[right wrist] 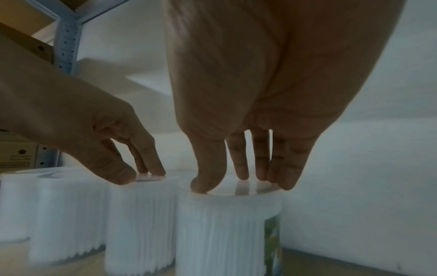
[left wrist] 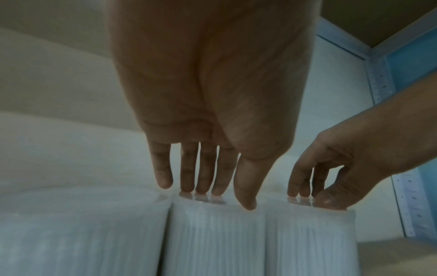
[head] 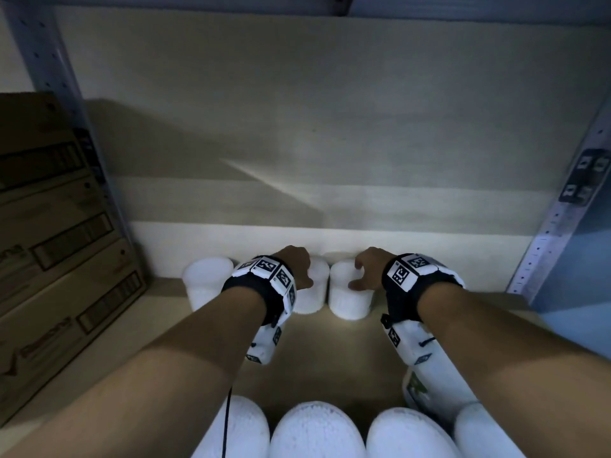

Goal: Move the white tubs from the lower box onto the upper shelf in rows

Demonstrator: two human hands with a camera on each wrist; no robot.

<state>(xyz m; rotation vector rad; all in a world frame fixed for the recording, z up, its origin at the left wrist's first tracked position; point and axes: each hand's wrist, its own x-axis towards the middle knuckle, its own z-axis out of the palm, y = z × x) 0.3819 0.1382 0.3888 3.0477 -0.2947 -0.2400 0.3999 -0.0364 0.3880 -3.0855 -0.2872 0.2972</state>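
Several white ribbed tubs stand in a row at the back of the shelf (head: 330,358), against the wall. My left hand (head: 302,271) rests on the lid of one tub (head: 312,300); straight fingers (left wrist: 203,184) and the thumb touch its top (left wrist: 212,233). My right hand (head: 362,269) rests likewise on the neighbouring tub (head: 348,300) at the row's right end, fingertips (right wrist: 262,173) and thumb on its lid (right wrist: 224,233). Another tub (head: 206,282) stands at the left end. One more is mostly hidden behind my left wrist.
Stacked cardboard boxes (head: 49,259) fill the left side of the shelf. Perforated metal uprights (head: 555,226) frame the bay. Several more white tubs (head: 314,431) show along the bottom edge of the head view. Bare shelf board lies right of the row.
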